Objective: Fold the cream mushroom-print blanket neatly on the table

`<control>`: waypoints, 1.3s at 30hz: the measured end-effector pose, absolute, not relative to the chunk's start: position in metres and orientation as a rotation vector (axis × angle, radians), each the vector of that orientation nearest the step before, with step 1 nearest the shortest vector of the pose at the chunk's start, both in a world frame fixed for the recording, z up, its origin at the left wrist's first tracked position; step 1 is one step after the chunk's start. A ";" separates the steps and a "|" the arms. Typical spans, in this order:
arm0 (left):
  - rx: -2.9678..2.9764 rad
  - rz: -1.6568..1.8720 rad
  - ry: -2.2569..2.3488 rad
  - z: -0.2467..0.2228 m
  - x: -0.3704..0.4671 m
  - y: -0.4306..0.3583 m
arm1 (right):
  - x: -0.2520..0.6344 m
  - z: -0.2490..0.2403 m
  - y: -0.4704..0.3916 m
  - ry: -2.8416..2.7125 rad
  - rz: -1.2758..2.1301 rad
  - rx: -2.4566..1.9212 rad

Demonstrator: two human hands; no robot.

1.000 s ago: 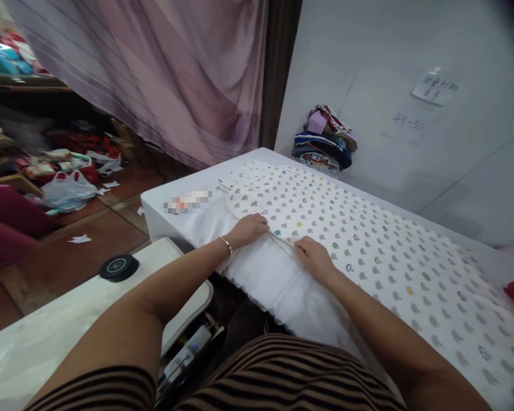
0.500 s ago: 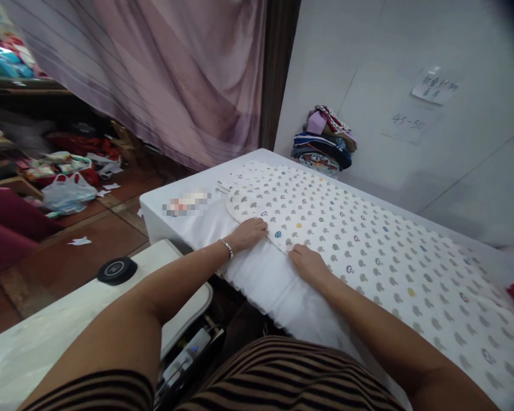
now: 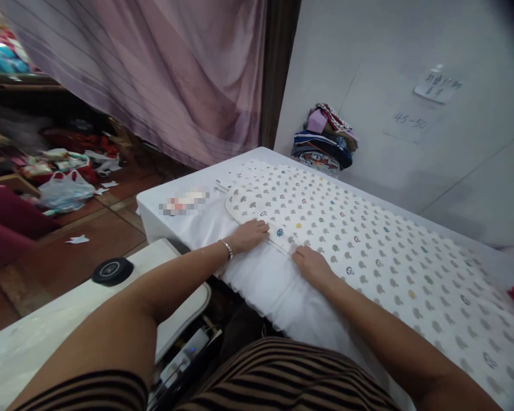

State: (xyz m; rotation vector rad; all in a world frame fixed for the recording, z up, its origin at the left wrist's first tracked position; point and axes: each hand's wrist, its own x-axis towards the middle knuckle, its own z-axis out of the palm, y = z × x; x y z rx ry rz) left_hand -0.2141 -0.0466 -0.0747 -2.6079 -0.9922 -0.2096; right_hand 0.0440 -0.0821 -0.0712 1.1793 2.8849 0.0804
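Note:
A large white printed cloth, dotted with small grey motifs and a few coloured ones, lies spread over a white-covered table. Its near left corner is rounded and its edge is bound. My left hand, with a bracelet at the wrist, is closed at the near edge, fingertips on top of the cloth. Farther right along the same edge, my right hand pinches the cloth; its thumb is partly hidden. Sheer white fabric hangs below both hands.
A white-topped surface with a round black object stands to my left. Folded clothes are stacked against the wall. A purple curtain hangs behind, and a plastic bag sits on the tiled floor.
My right hand has shifted very slightly right along the cloth's edge. My left hand stays nearly in place, and the view has turned a little.

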 end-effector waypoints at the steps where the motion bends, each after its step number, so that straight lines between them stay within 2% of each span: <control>1: -2.609 -0.209 -0.987 -0.074 -0.215 -0.047 | 0.044 -0.070 -0.083 2.869 0.059 1.191; 11: -2.687 -0.266 -0.994 -0.071 -0.222 -0.053 | 0.037 -0.057 -0.093 2.826 -0.090 1.255; 19: -2.756 -0.234 -0.884 -0.057 -0.218 -0.051 | 0.028 -0.055 -0.095 2.740 0.006 1.284; 24: -2.714 -0.154 -0.929 -0.059 -0.213 -0.051 | 0.030 -0.055 -0.091 2.797 -0.282 1.318; 31: -2.613 -0.239 -0.999 -0.073 -0.219 -0.058 | 0.040 -0.051 -0.068 3.128 -0.730 1.249; 35: -2.613 -0.264 -1.036 -0.076 -0.219 -0.058 | 0.039 -0.063 -0.023 3.200 -0.644 1.325; 39: -2.643 -0.299 -1.068 -0.077 -0.220 -0.058 | 0.049 -0.077 0.021 2.909 -0.508 1.401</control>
